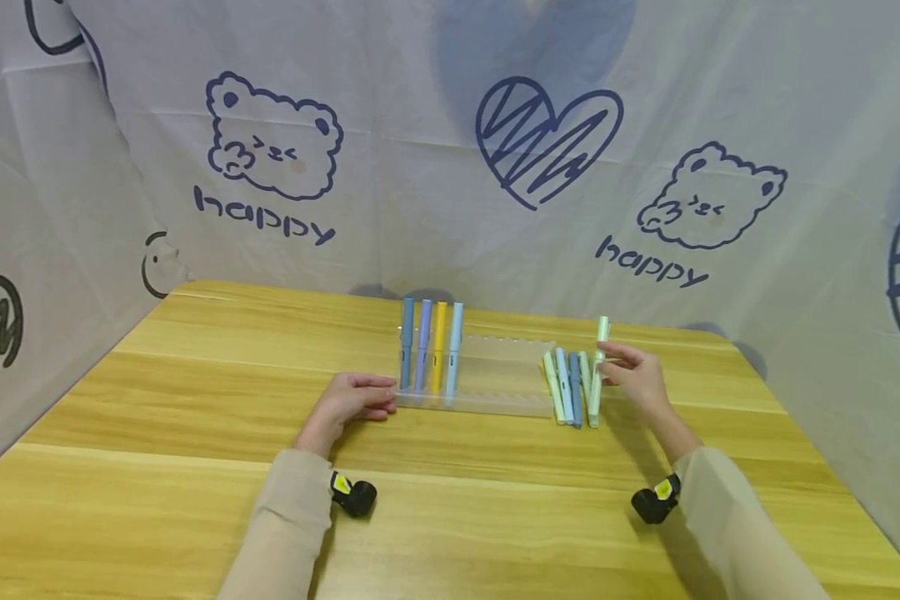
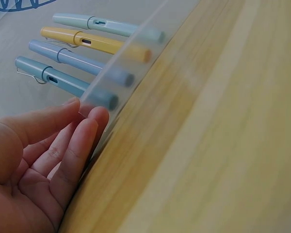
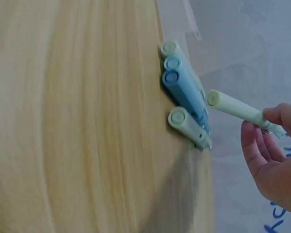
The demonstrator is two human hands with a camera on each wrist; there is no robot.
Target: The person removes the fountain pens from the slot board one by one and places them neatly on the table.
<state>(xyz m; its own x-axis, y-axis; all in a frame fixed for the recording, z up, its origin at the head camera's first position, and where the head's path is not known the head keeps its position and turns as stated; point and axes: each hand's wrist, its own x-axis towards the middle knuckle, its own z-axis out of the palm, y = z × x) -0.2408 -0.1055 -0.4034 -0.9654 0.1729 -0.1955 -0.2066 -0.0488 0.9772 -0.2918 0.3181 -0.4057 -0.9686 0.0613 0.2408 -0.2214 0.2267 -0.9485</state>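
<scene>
A clear plastic pen rack (image 1: 506,406) stands on the table with several capped pens in its left slots: a dark blue pen (image 1: 407,342), a purple one (image 1: 423,342), a yellow pen (image 1: 439,342) and a light blue one (image 1: 456,342). My left hand (image 1: 356,398) pinches the rack's left front corner between thumb and fingers. Raised in my right hand (image 3: 279,160) is a pale green pen (image 3: 236,108), pinched near its clip. Beside the rack's right end lie several more pens, among them a dark blue pen (image 3: 185,94) and a pale green one (image 3: 186,127).
The wooden table (image 1: 495,517) extends in front of the rack and to both sides. Behind its far edge hangs a pale cloth (image 1: 412,167) printed with bears and a heart. Each wrist wears a small black camera (image 1: 356,497).
</scene>
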